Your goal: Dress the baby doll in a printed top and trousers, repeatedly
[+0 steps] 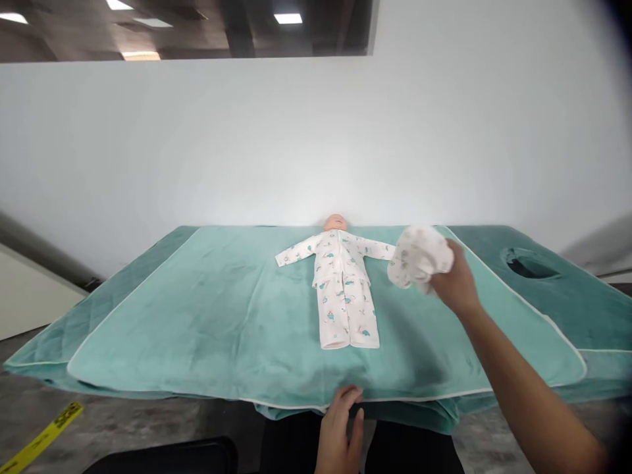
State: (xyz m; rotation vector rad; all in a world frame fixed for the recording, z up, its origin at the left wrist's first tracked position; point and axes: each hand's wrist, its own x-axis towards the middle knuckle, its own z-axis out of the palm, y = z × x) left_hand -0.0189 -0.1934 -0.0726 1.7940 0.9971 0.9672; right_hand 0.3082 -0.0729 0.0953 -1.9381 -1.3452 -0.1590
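Note:
A baby doll (336, 222) lies on its back on the green blanket (197, 316), dressed in a white long-sleeved top (332, 253) and white trousers (347, 313) with small teal prints. The sleeves are spread out to both sides, and the legs point towards me. My right hand (457, 280) is closed on a bunched white printed cloth (419, 257), held above the blanket beside the doll's sleeve on the right. What kind of cloth it is I cannot make out. At the near edge of the blanket rests my left hand (340, 431), fingers apart, holding nothing.
A darker green cover (577, 296) with an oval hole (533, 264) lies under the blanket at the right. Behind the bed stands a white wall (247, 145). Below left are a black seat edge (168, 457) and yellow tape (44, 438) on the floor.

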